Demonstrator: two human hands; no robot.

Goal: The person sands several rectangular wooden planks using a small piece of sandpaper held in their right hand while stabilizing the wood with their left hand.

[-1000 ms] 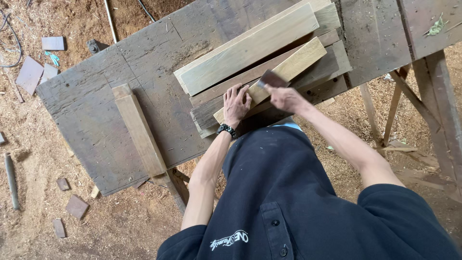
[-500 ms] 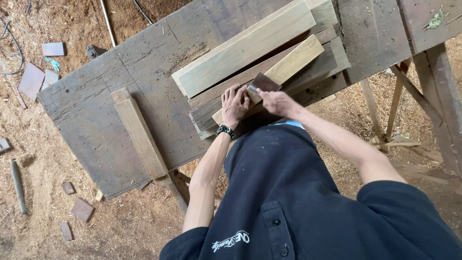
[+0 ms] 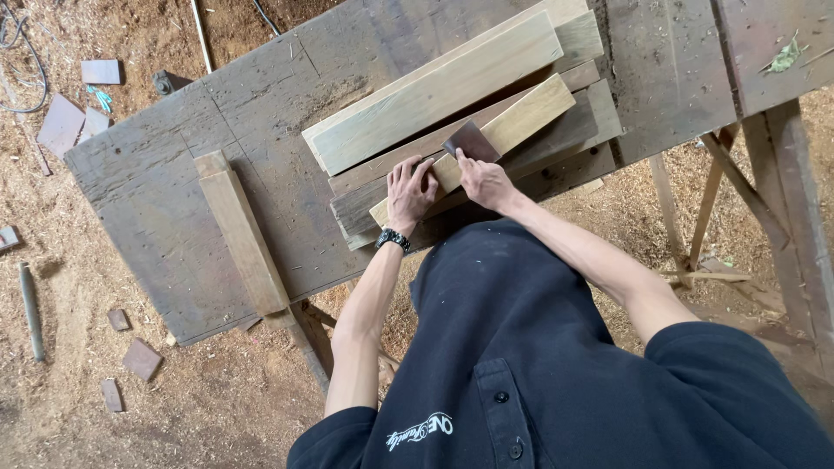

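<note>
The right hand (image 3: 483,181) has slid the pinched scraper (image 3: 470,141) farther up the plank (image 3: 521,122) — left hand (image 3: 410,189) stays spread flat, holding it down.

The right hand (image 3: 483,181) has pushed the flat scraper (image 3: 470,141) further up the pale wooden strip (image 3: 486,146).

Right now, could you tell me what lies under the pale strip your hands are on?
The pale strip lies across darker planks stacked on the workbench. Its near end is covered by the left hand and right hand, which holds a scraper blade.
</note>
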